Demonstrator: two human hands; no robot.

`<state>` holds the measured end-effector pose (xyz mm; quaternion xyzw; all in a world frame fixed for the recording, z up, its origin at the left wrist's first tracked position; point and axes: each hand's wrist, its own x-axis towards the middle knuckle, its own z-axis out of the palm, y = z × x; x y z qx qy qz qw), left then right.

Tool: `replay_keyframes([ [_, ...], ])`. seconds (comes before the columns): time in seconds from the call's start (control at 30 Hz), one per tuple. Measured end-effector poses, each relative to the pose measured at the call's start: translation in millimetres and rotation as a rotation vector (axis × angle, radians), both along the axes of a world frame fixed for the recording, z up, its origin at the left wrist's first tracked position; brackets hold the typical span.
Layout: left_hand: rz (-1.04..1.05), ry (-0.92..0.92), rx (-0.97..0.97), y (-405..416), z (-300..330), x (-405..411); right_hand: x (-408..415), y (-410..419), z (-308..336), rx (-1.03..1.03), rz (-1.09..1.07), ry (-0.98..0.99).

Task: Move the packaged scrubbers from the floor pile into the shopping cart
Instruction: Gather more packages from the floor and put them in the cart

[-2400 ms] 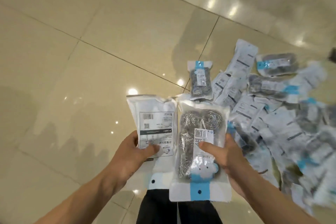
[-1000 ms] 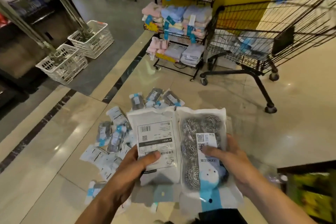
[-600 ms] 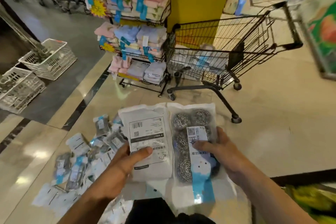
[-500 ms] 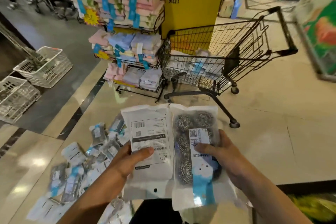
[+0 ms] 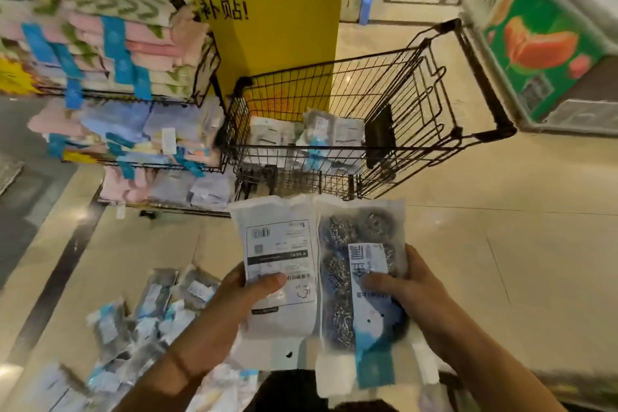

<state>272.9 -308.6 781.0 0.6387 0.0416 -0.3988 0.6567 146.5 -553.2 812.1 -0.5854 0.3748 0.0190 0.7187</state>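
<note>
My left hand (image 5: 234,304) grips a scrubber package (image 5: 279,244) turned with its white printed back up, thumb pressed on the label. My right hand (image 5: 411,291) grips a second package (image 5: 354,237) showing steel-wool scrubbers and a blue-and-white label. Both packages are held side by side at chest height, just short of the black wire shopping cart (image 5: 414,84). Several scrubber packages (image 5: 321,134) lie inside the cart. The floor pile (image 5: 143,321) of packages spreads at the lower left.
A wire rack of folded cloths (image 5: 127,77) stands left of the cart, touching its corner. A yellow pillar (image 5: 254,3) rises behind the cart. A green-fronted freezer cabinet (image 5: 541,43) sits at the right. Bare tiled floor (image 5: 501,244) lies to the right of the cart.
The view has swung from the floor pile to the cart and come closer to it. Both hands kept the same grip on their packages.
</note>
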Motion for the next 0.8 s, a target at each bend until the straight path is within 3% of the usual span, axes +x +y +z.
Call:
replay_keyframes([
  [0.37,-0.117,-0.026,0.051,-91.1,-2.9,171.5,137.5,-79.9,-3.2,0.066,-0.11,0.0],
  [0.8,-0.02,-0.05,0.24,-197.3,-19.2,370.3,365.4,-205.8,-51.4,0.259,0.026,0.032],
])
